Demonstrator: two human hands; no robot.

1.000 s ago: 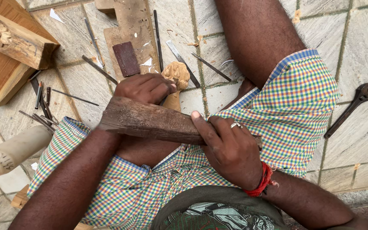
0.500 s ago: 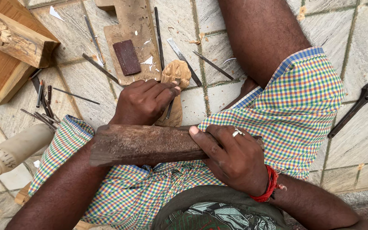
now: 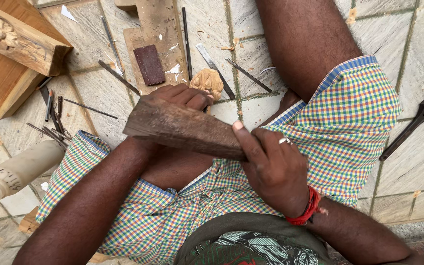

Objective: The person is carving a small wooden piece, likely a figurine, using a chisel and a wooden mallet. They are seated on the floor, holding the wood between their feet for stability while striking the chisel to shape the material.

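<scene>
R hand (image 3: pixel 276 172) fingers grip dark rough wooden mallet block (image 3: pixel 182 128), held over lap. L hand (image 3: pixel 175 98) fingers closed on small pale carved wood figure (image 3: pixel 208 82), mallet's end just above. Chisels (image 3: pixel 119 77) crowd stone floor (image 3: pixel 418 162).

Soft, even daylight is falling across the scene, leaving only faint shadows on the stone floor (image 3: pixel 418 44) and no glare. Everything is staying sharp, though the picture is bending slightly at its edges, and dark skin tones are losing detail
</scene>
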